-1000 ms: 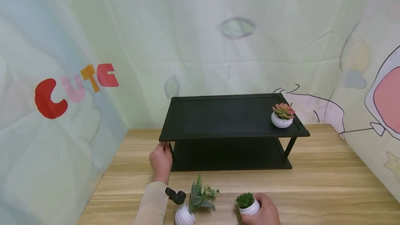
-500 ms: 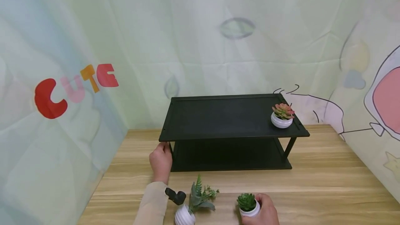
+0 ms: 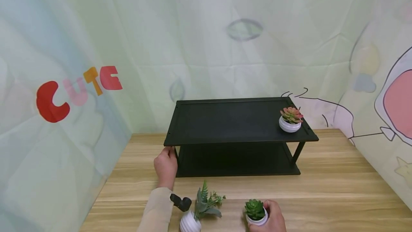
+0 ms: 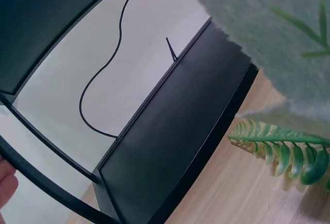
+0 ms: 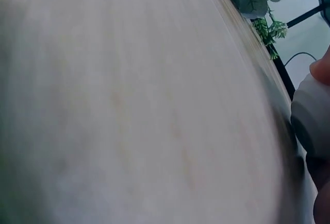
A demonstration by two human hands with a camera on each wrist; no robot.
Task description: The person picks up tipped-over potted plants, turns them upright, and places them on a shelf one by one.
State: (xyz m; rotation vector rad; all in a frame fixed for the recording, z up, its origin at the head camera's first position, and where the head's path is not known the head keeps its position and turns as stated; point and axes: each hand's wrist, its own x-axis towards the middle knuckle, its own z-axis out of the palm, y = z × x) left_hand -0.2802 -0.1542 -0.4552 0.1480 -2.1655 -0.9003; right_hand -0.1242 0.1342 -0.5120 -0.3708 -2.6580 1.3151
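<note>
A black two-tier shelf (image 3: 230, 121) stands on the wooden table. At its left side my left hand (image 3: 166, 165) grips a front post, just under the upper board; most of the fingers are hidden. In the left wrist view, fingertips (image 4: 6, 183) show beside the post (image 4: 56, 190). My right hand (image 3: 271, 217) holds a small white pot with a green succulent (image 3: 255, 210) by its right side, low over the table's front part. The right wrist view shows the white pot (image 5: 312, 113) between thumb and finger. Whether the pot touches the table I cannot tell.
A pinkish-red succulent in a white pot (image 3: 290, 120) sits on the upper board's right end. By my left forearm stands a white ribbed vase with leafy stems (image 3: 190, 222). A black device (image 3: 181, 202) sits at the left wrist. Printed cloth (image 3: 206, 46) hangs behind the table.
The green succulent's pot has turned slightly in my right hand, so the rosette's top faces the head camera more. My left hand and the shelf stay in place.
</note>
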